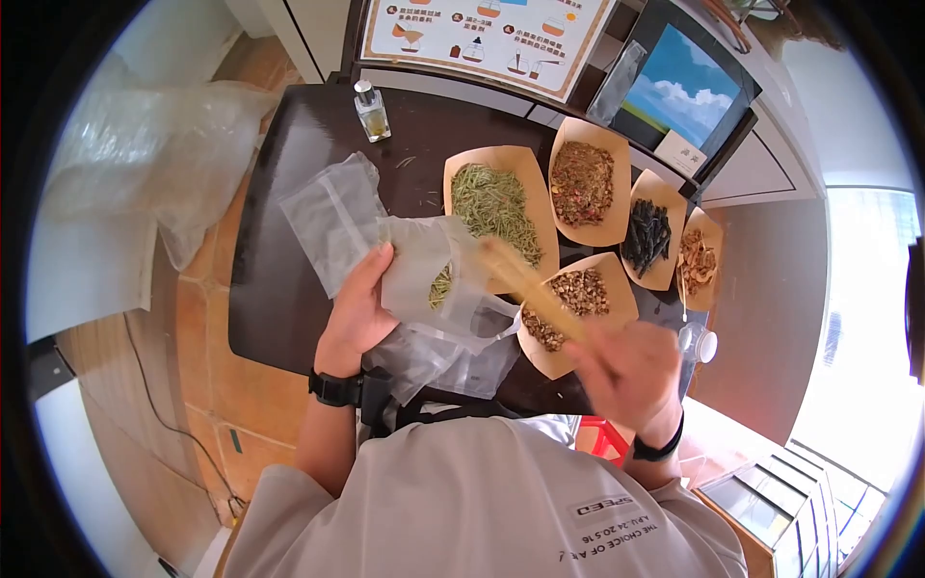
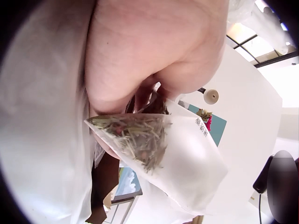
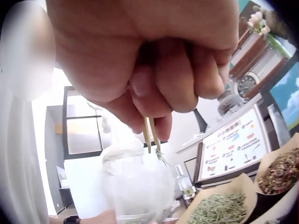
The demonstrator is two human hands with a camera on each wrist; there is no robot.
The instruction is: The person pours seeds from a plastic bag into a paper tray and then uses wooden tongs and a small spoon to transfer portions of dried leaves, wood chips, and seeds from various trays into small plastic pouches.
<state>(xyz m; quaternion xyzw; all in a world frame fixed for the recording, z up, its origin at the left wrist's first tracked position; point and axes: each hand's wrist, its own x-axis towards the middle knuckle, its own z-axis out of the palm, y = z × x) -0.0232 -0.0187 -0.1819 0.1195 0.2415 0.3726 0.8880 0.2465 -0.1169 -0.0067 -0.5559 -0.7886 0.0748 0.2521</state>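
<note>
My left hand (image 1: 358, 313) holds a white translucent pouch (image 1: 409, 275) above the dark table. Dried green herb (image 2: 133, 140) shows inside the pouch, gathered in a corner in the left wrist view. My right hand (image 1: 631, 371) grips light wooden tongs (image 1: 535, 289), blurred in the head view, their tips toward the pouch's opening. In the right wrist view, a few thin green sprigs (image 3: 161, 157) hang at the tips of the tongs. Beyond the pouch stands a paper tray (image 1: 542, 217) of dried green needles (image 1: 491, 204).
More paper trays hold reddish-brown bits (image 1: 582, 183), dark strips (image 1: 647, 234), orange-brown pieces (image 1: 696, 260) and chopped pale-brown pieces (image 1: 581, 292). Spare clear pouches (image 1: 332, 217) lie at the left. A small glass bottle (image 1: 372, 114) stands at the back, before an instruction board (image 1: 482, 39).
</note>
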